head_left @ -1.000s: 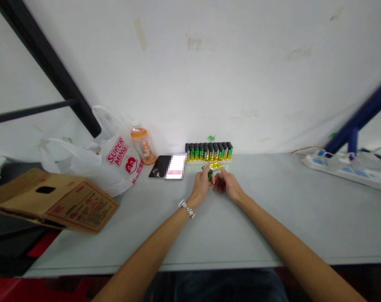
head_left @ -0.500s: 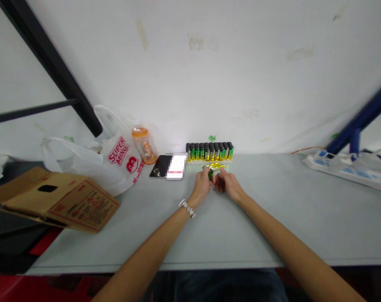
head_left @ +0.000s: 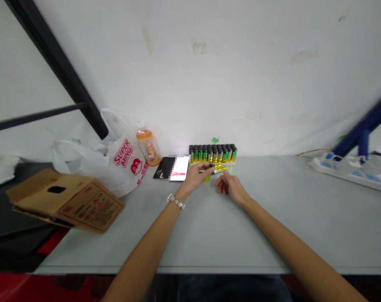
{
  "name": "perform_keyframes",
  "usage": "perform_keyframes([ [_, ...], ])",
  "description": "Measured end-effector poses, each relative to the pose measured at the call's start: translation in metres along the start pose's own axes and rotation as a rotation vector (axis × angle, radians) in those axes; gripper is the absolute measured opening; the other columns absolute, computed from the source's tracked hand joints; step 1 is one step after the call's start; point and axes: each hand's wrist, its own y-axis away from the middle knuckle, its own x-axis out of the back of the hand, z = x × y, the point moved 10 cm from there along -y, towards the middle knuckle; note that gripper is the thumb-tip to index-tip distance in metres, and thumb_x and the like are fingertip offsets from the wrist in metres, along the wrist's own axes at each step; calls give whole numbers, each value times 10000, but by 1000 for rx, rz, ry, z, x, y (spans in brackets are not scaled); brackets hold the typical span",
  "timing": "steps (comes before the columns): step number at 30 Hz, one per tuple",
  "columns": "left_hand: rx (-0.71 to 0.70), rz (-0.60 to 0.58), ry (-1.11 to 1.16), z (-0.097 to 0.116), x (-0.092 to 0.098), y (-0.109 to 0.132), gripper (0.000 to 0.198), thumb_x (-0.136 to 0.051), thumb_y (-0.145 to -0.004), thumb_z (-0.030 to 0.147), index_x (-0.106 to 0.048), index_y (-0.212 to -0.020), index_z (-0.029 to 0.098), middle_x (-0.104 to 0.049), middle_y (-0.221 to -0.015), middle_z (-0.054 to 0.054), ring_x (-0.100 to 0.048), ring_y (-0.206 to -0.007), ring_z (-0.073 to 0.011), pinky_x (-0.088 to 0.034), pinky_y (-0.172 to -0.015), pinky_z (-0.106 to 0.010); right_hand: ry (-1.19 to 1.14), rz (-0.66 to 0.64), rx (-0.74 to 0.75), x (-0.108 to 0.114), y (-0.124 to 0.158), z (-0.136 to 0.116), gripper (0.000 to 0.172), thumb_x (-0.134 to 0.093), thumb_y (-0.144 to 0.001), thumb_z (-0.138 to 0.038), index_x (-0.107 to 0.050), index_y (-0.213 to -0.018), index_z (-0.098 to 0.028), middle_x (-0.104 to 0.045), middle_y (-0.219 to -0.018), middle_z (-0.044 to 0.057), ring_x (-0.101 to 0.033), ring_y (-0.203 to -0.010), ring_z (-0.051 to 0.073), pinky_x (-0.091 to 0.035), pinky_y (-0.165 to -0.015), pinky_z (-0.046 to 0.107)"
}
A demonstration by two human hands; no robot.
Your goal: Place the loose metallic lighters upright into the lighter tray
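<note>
My left hand (head_left: 195, 177) pinches a slim green-and-yellow battery (head_left: 207, 178), whose lower end shows beneath the fingers. Several yellow batteries (head_left: 221, 167) lie just beyond the fingertips. Close on the right is my right hand (head_left: 232, 186), fingers curled in and one fingertip at the end of a lying battery. Whether anything sits inside those curled fingers is hidden. Behind both hands, a pale tray (head_left: 233, 163) carries rows of upright batteries (head_left: 212, 153) with black tops and green, yellow or silver sides.
Left of the tray lies a phone-like device (head_left: 162, 167) with a bright screen part. An orange-capped bottle (head_left: 148, 147), a white plastic bag (head_left: 115, 167) and an open cardboard box (head_left: 83, 205) stand farther left. A white power strip (head_left: 347, 173) lies at right, and the wall (head_left: 256, 84) rises behind.
My left hand has shifted left and slightly up from my right hand, opening a gap. The battery's yellow end now shows below the left fingers. The camera view has shifted slightly.
</note>
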Motion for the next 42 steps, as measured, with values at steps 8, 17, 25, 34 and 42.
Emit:
perform_keyframes([
  [8,-192,-6,-291,30,22,-40,183,-726,-738,187,-728,-921,183,-685,-747,-10,-631,-718,-148,-504,-715,-273,13,-10,-5,-1,-1,2,799,-206,-911,-763,-676,-706,-150,-613,-547,50,-511,-477,127,-383,-484,248],
  [17,-214,-54,-371,15,16,-74,186,-690,-716,66,-711,-862,179,-719,-792,-21,-648,-717,-147,-528,-773,-303,45,-2,-15,-1,-1,2,806,-196,-911,-763,-677,-697,-152,-610,-542,44,-506,-472,124,-381,-495,248],
  [25,-344,-79,-646,22,11,-73,128,-640,-870,257,-733,-887,170,-707,-881,-77,-639,-802,-186,-504,-808,-328,49,-1,-4,-1,-1,1,769,-244,-918,-743,-679,-691,-150,-611,-540,45,-511,-471,127,-390,-501,251],
  [34,-435,-23,-1086,35,-4,-56,217,-530,-910,179,-729,-995,178,-673,-1030,-86,-566,-1026,-233,-449,-925,-376,175,87,60,6,-2,-7,553,-349,-954,-559,-660,-717,-168,-603,-552,22,-515,-494,137,-387,-524,256],
  [42,-424,-2,-1295,36,-1,-33,443,-450,-870,68,-633,-1245,219,-580,-1201,-122,-480,-1123,-283,-389,-882,-425,807,260,155,24,-1,-32,282,-508,-894,-341,-650,-1096,-205,-668,-899,46,-599,-776,188,-417,-682,283],
])
